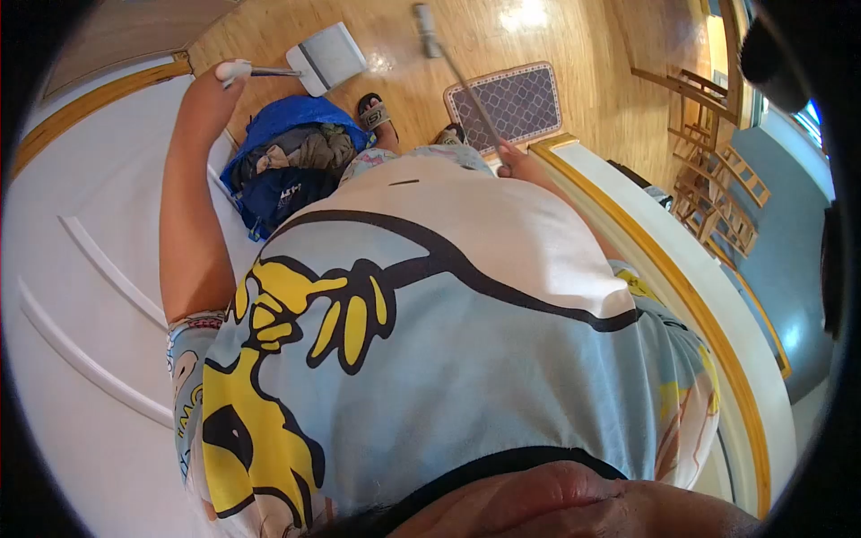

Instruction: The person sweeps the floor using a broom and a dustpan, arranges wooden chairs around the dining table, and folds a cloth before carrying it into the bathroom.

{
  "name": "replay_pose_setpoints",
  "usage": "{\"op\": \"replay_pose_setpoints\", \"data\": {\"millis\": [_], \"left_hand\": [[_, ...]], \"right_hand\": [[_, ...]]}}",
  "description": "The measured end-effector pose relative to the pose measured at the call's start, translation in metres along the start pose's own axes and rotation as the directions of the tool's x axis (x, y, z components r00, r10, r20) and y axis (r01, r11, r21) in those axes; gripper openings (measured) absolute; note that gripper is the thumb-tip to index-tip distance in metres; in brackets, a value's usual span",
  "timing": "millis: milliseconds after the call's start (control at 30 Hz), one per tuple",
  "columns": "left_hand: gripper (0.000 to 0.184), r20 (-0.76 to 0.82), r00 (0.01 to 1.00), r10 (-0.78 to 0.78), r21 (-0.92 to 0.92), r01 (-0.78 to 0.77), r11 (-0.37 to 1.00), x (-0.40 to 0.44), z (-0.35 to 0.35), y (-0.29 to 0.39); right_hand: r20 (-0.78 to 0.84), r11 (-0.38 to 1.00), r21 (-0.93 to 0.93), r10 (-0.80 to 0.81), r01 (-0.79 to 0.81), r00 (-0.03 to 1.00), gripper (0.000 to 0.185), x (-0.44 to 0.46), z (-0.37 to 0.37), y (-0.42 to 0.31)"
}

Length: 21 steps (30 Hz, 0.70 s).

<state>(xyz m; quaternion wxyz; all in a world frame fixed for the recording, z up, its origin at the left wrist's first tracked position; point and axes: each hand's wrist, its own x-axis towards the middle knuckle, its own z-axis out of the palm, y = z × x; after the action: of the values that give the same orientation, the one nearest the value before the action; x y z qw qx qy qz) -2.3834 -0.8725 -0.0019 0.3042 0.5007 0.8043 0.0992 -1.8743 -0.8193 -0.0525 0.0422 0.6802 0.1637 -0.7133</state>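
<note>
At the upper left, my left hand point(231, 75) is closed around the end of a dustpan's handle. The dustpan point(334, 57), white and grey with a metal-looking shaft, reaches to the right over the wooden floor. My right hand point(513, 162) grips the long stick of a broom point(468, 88), with the fingers only partly visible. The broom's small grey head point(427, 30) lies farther forward at the floor. Below the dustpan stands a blue bag point(296, 112) stuffed with dark and brown clothes point(309, 154).
A patterned mat point(516, 100) lies on the floor right of the broom stick. White panelling point(99, 224) rises on my left; a wood-trimmed ledge point(646, 224) runs along my right. Wooden chairs point(717, 193) stand beyond it. My sandalled foot point(377, 115) is beside the bag.
</note>
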Motion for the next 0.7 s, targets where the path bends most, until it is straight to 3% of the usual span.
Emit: {"op": "replay_pose_setpoints", "data": {"millis": [100, 133, 233, 300, 367, 400, 433, 467, 500, 567, 700], "left_hand": [[0.031, 0.04, 0.999, 0.0, 0.011, 0.0, 1.0, 0.0, -0.01, 0.001], [0.031, 0.059, 0.998, 0.008, 0.023, -0.009, 1.0, 0.0, -0.012, 0.003], [0.03, 0.06, 0.997, 0.038, 0.02, -0.039, 0.999, 0.01, -0.003, -0.005], [0.029, 0.054, 0.997, 0.051, 0.025, -0.053, 0.998, 0.015, -0.001, -0.004], [0.029, 0.05, 0.997, 0.065, 0.035, -0.066, 0.997, 0.016, -0.002, 0.003], [0.029, 0.054, 0.997, 0.048, 0.023, -0.049, 0.999, 0.017, -0.002, 0.009], [0.028, 0.058, 0.998, 0.033, 0.01, -0.034, 0.999, 0.018, -0.004, 0.012], [0.028, 0.052, 0.998, 0.036, 0.011, -0.036, 0.999, 0.019, -0.004, 0.011], [0.028, 0.049, 0.998, 0.045, 0.011, -0.045, 0.999, 0.021, -0.003, 0.008], [0.029, 0.032, 0.998, 0.055, 0.011, -0.055, 0.998, 0.023, -0.005, 0.0], [0.032, -0.015, 1.0, 0.023, 0.011, -0.023, 1.0, 0.013, -0.015, -0.04]], "right_hand": [[-0.087, 0.985, 0.16, 0.081, -0.067, 0.993, 0.029, -0.012, -0.006, 0.003], [-0.141, 0.979, 0.152, 0.155, -0.133, 0.978, 0.017, -0.002, -0.008, 0.004], [-0.037, 0.978, -0.18, 0.101, -0.106, 0.994, 0.021, 0.03, 0.022, 0.008], [0.127, 0.873, -0.48, -0.032, 0.09, 0.991, 0.029, 0.066, 0.047, 0.012], [0.413, 0.641, -0.623, -0.218, 0.448, 0.885, 0.027, 0.113, 0.061, 0.021], [0.417, 0.639, -0.622, -0.218, 0.452, 0.882, 0.027, 0.106, 0.079, 0.011], [0.348, 0.955, -0.293, 0.062, 0.046, 0.935, 0.025, 0.078, 0.106, -0.015], [0.398, 0.906, 0.108, 0.337, -0.409, 0.853, 0.024, 0.055, 0.122, -0.035], [0.4, 0.912, 0.105, 0.327, -0.398, 0.856, 0.024, 0.039, 0.125, -0.044], [0.337, 0.982, -0.067, 0.191, -0.179, 0.922, 0.022, 0.017, 0.119, -0.058], [0.231, 0.997, -0.063, 0.067, -0.054, 0.971, 0.009, 0.005, 0.056, -0.094]]}}
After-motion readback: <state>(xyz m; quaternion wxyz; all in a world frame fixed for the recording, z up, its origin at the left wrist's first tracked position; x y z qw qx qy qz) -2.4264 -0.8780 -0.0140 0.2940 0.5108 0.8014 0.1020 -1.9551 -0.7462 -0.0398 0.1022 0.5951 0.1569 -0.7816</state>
